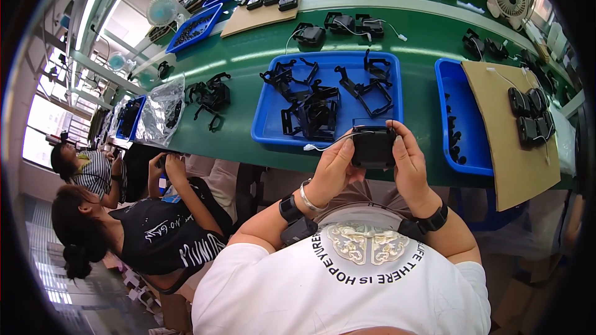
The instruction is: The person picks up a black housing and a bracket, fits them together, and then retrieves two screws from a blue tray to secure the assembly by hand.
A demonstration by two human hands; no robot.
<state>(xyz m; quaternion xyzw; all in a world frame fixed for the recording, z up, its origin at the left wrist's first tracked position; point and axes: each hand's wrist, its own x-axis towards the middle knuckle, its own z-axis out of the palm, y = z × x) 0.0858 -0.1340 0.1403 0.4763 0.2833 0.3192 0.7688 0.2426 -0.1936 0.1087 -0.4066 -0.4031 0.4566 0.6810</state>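
Between my two hands I hold a black square plastic device (373, 149) with a thin white cable, just in front of a blue tray. My left hand (336, 164) grips its left side, fingers curled beneath. On the other side my right hand (410, 160) presses it with the thumb, fingers wrapped round the edge. The white cable (323, 147) runs out to the left over my left hand and ends in a small white plug. Behind lies the blue tray (259, 125), holding several black plastic brackets (310, 111).
A cardboard sheet (512, 174) with black devices overlaps another blue tray (439, 87) at right. More cabled devices (341, 23) stand behind the middle tray. Black brackets (211, 96) and a clear plastic bag (160, 111) lie at left. Two people (149, 229) sit to my left.
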